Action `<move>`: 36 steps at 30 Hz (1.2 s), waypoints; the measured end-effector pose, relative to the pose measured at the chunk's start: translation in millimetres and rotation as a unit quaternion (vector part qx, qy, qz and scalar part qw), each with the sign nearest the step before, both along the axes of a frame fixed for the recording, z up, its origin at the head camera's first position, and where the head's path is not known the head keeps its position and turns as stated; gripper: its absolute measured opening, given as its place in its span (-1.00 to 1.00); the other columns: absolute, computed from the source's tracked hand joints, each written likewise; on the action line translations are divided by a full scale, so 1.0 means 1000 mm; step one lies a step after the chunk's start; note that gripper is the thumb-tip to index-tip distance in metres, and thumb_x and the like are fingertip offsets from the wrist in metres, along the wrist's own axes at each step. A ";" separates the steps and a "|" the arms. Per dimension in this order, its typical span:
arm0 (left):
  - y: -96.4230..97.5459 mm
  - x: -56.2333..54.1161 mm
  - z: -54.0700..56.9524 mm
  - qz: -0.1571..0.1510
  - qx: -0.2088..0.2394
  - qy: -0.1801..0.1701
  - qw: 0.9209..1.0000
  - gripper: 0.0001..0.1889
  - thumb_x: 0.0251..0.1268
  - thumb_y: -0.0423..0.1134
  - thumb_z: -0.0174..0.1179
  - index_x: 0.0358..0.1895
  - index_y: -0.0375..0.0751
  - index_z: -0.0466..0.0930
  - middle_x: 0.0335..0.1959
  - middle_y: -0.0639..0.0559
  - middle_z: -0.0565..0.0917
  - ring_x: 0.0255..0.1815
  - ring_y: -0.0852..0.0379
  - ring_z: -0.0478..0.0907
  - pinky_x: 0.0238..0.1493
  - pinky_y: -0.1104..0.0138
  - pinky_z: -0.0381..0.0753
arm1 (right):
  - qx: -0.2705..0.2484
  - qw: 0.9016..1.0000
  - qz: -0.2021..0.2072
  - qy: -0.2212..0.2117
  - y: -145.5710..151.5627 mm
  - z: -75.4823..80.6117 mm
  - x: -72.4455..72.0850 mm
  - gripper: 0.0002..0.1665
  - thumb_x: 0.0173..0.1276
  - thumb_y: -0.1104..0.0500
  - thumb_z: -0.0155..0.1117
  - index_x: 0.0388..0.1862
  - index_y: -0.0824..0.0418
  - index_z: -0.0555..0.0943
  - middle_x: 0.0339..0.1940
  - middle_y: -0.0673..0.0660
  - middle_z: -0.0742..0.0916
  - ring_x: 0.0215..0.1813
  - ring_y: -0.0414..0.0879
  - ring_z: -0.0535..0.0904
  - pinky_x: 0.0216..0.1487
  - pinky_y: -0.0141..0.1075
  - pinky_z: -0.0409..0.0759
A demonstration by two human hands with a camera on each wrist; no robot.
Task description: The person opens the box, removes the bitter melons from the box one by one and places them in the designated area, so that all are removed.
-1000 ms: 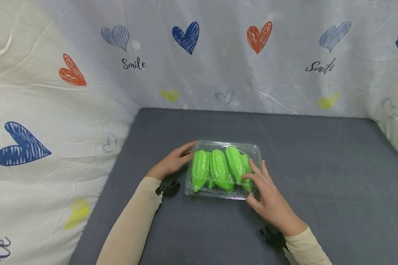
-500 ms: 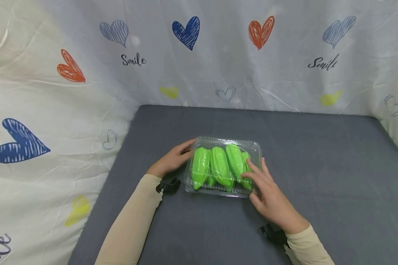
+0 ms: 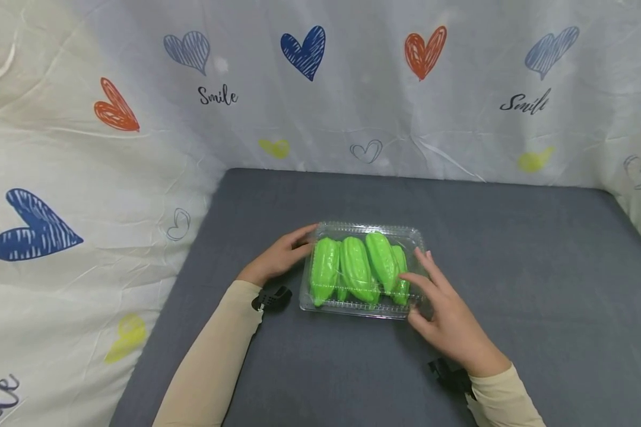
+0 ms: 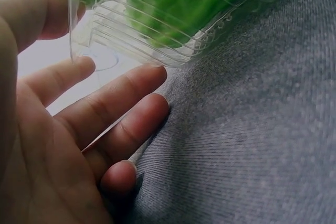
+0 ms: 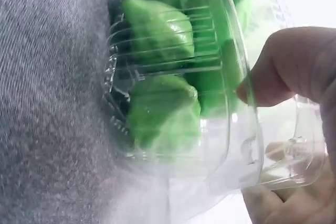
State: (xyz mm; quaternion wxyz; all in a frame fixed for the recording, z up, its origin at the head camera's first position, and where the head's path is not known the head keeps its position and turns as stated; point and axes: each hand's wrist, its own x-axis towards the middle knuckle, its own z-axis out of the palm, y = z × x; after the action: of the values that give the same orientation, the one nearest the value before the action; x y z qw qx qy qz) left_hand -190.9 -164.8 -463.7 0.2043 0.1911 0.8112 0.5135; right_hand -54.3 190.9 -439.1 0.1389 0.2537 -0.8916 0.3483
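One clear box (image 3: pixel 347 311) on gray cloth (image 3: pixel 513 267), head view: long axis runs left hand (image 3: pixel 278 258) to right hand (image 3: pixel 454 326), basically tie for nearer. Left wrist: fingers (image 4: pixel 118 98) loose at box edge. Right wrist: digits (image 5: pixel 289 59) at box rim, can't tell if pinching.

In the head view, the green pieces (image 3: pixel 357 270) overlap in the clear box (image 3: pixel 347 312), so you can't count them all, and they hide much of its floor. Your left wrist view crops the box at the top, blurs the green, and cuts off part of your left hand (image 4: pixel 58 140). Some right fingers (image 5: pixel 275 153) show only dimly through plastic (whether they pinch the rim, you can't tell). Below, both sleeves (image 3: pixel 208 356) and the desk (image 3: pixel 513 284) run out of frame.
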 end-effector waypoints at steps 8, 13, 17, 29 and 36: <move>0.001 0.001 0.003 0.007 -0.010 -0.010 1.000 -0.37 0.74 -0.17 -0.01 0.72 -0.09 0.07 0.70 -0.23 0.13 0.64 -0.28 0.21 0.56 -0.17 0.29 | 0.005 1.000 -0.013 0.009 0.006 0.003 -0.002 -0.11 0.05 0.59 0.36 0.41 0.11 0.58 0.69 0.28 0.28 0.12 -0.02 0.70 -0.44 -0.59 0.43; 0.002 -0.001 0.004 -0.001 -0.010 -0.006 1.000 -0.36 0.74 -0.14 -0.01 0.73 -0.07 0.05 0.70 -0.22 0.13 0.64 -0.27 0.21 0.55 -0.17 0.29 | 0.003 1.000 -0.021 0.008 0.009 0.004 -0.003 -0.12 0.11 0.60 0.37 0.45 0.17 0.53 0.69 0.31 0.25 0.08 -0.01 0.71 -0.33 -0.60 0.44; 0.002 -0.001 0.004 -0.003 -0.009 -0.002 1.000 -0.35 0.74 -0.11 0.00 0.73 -0.07 0.04 0.70 -0.22 0.13 0.64 -0.27 0.21 0.55 -0.17 0.30 | -0.005 0.999 -0.032 0.003 0.011 0.005 -0.004 -0.10 0.15 0.60 0.39 0.50 0.22 0.47 0.67 0.35 0.28 0.35 0.28 0.57 -0.45 -0.60 0.40; -0.002 0.005 -0.003 0.003 -0.011 -0.012 1.000 -0.35 0.74 -0.04 0.01 0.72 -0.02 0.07 0.72 -0.15 0.10 0.67 -0.27 0.13 0.57 -0.17 0.26 | -0.010 0.997 -0.073 0.007 0.011 0.009 -0.005 -0.17 0.20 0.47 0.46 0.48 0.36 0.43 0.57 0.31 0.47 0.31 0.31 0.63 0.07 0.19 0.66; -0.002 0.003 -0.001 -0.002 -0.008 -0.002 1.000 -0.36 0.74 -0.07 0.00 0.73 -0.05 0.06 0.72 -0.17 0.09 0.66 -0.28 0.15 0.57 -0.18 0.26 | -0.028 0.995 -0.093 0.012 0.012 0.010 -0.010 -0.25 0.23 0.47 0.45 0.40 0.39 0.42 0.52 0.26 0.55 0.35 0.28 0.62 0.35 -0.29 0.55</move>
State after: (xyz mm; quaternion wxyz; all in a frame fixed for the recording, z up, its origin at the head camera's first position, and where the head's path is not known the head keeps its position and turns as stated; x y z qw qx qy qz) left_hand -188.3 -166.8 -464.8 0.2089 0.1901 0.8143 0.5070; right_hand -63.9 203.0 -429.1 0.1881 0.1700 -0.8994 0.3562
